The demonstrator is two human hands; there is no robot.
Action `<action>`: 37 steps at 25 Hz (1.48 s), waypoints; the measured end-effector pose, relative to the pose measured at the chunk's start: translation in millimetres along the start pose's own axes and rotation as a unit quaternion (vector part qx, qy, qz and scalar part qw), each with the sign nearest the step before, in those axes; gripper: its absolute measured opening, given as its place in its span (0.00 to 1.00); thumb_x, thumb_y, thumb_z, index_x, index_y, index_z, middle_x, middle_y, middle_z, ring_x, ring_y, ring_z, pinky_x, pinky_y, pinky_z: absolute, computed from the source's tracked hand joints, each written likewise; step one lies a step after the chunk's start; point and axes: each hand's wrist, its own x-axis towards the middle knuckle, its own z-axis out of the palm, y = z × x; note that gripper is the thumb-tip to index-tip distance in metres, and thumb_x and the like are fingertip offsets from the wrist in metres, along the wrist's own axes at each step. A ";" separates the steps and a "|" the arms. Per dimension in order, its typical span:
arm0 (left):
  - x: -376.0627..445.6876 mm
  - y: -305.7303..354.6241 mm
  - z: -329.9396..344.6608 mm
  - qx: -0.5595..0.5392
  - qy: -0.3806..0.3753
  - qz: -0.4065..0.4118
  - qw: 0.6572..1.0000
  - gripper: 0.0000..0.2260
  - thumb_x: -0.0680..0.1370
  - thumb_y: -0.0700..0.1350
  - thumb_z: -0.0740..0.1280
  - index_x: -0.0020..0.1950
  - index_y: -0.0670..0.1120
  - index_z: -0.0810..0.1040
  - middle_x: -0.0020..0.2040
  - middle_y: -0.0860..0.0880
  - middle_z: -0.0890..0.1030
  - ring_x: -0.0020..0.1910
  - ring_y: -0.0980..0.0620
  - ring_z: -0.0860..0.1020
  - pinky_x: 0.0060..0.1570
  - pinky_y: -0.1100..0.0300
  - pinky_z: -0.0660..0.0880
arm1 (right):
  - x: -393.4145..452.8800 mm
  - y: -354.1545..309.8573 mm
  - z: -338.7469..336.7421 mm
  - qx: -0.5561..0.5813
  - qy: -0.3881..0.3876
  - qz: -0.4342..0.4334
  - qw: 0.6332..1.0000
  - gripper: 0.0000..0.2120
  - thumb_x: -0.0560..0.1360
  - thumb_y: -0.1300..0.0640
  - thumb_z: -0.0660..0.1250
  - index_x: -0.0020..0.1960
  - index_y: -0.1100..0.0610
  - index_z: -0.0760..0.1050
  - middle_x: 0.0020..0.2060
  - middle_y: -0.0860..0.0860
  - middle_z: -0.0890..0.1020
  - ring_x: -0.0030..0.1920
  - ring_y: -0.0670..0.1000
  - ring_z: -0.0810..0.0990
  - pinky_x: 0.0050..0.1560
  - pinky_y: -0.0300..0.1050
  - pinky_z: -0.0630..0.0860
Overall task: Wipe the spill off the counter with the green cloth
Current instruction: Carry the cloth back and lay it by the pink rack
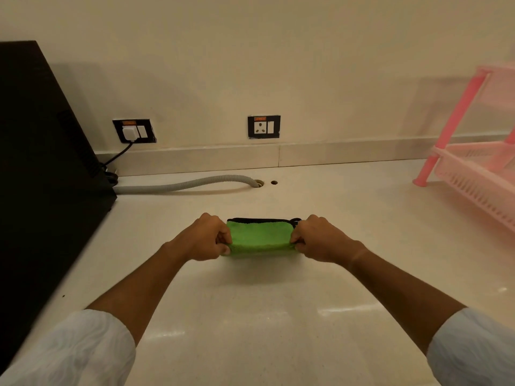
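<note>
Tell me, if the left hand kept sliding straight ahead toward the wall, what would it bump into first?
Probably the grey hose lying across the counter; the left hand has bare surface until there, though depth is hard to judge.

Both arms stretched fwd, sleeves at elbows. Left hand (204, 238) & right hand (320, 240) fisted, knuckles up, fingers (223, 237) curled inward, thumbs tucked below, wrists level, hands apart.

Both hands gripping folded green cloth (259, 237) w/ black trim, stretched between them just above pale counter (250, 316). Left hand (206, 238) pinching left end, right hand (315, 239) pinching right end. Black appliance (41, 162) sitting at left; grey hose (184, 185) running to counter hole. Pink rack (473, 162) standing at right.
</note>
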 end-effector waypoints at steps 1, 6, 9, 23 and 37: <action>1.9 1.9 -7.9 -0.011 0.007 -0.006 1.000 0.06 0.68 0.40 0.77 0.43 0.46 0.86 0.37 0.51 0.85 0.37 0.57 0.82 0.39 0.67 0.77 | 3.1 -0.4 -9.0 0.006 0.004 0.006 1.000 0.11 0.74 0.61 0.64 0.52 0.55 0.83 0.49 0.53 0.85 0.51 0.56 0.78 0.46 0.44 0.71; 16.0 15.5 -53.9 -0.063 0.019 -0.023 0.998 0.07 0.67 0.40 0.78 0.44 0.45 0.86 0.38 0.49 0.86 0.38 0.54 0.83 0.38 0.65 0.79 | 18.5 -2.2 -63.6 0.023 0.007 0.008 1.000 0.09 0.73 0.61 0.69 0.51 0.55 0.84 0.48 0.50 0.86 0.50 0.52 0.80 0.49 0.42 0.73; 24.5 20.6 -81.1 -0.088 0.010 -0.023 0.996 0.07 0.67 0.39 0.78 0.43 0.43 0.86 0.39 0.46 0.86 0.35 0.55 0.84 0.33 0.69 0.78 | 26.7 -2.4 -91.6 0.044 0.013 0.012 0.999 0.08 0.71 0.61 0.72 0.50 0.56 0.85 0.45 0.50 0.87 0.44 0.47 0.81 0.45 0.37 0.73; 70.6 75.8 -142.3 -0.149 -0.039 0.005 0.988 0.10 0.67 0.37 0.78 0.45 0.36 0.85 0.42 0.41 0.86 0.40 0.49 0.85 0.41 0.60 0.83 | 26.7 35.1 -178.9 0.143 -0.021 0.099 0.985 0.06 0.68 0.61 0.76 0.45 0.54 0.85 0.40 0.51 0.86 0.44 0.54 0.86 0.44 0.40 0.82; 179.2 183.5 -94.1 -0.126 0.009 0.002 0.992 0.07 0.67 0.36 0.78 0.43 0.37 0.84 0.41 0.41 0.86 0.36 0.52 0.85 0.37 0.64 0.82 | 23.3 202.0 -198.7 0.174 -0.001 0.096 0.980 0.07 0.69 0.62 0.76 0.47 0.58 0.85 0.42 0.55 0.87 0.46 0.55 0.85 0.47 0.45 0.83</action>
